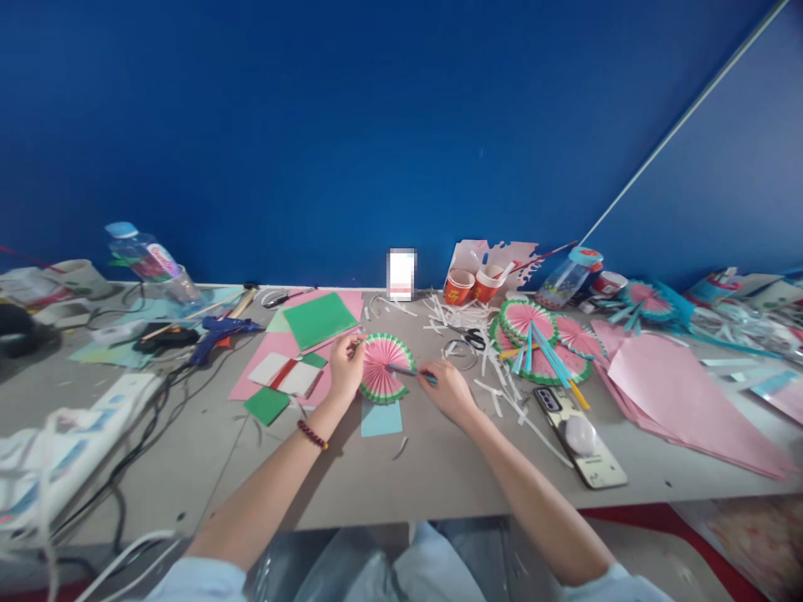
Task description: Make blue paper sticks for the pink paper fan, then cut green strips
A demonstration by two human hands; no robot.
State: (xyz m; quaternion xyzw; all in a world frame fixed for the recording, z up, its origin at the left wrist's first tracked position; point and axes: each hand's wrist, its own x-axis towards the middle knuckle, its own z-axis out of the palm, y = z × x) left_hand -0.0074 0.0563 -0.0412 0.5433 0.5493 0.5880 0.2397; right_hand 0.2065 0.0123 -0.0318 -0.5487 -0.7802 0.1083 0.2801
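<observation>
A round pleated paper fan point(377, 386), pink with a green and white rim, lies in front of me like a watermelon slice. A gap shows in its lower right side. My left hand point(347, 368) is closed on the fan's left edge, thumb and fingers pinched together. In my right hand point(450, 389) is a slim dark pen point(407, 372), held by its bluish end. The pen's tip reaches the fan near its centre. Partly under the fan lies a light blue square of paper point(381, 420).
Green paper point(319, 320) and pink sheets lie left, with a blue glue gun point(219, 334) and a power strip point(69, 451) beyond. Finished fans point(530, 322), black scissors point(475, 338), white paper strips, a phone point(593, 460) and pink paper point(683, 385) lie right. Red paper cups point(459, 288) stand behind.
</observation>
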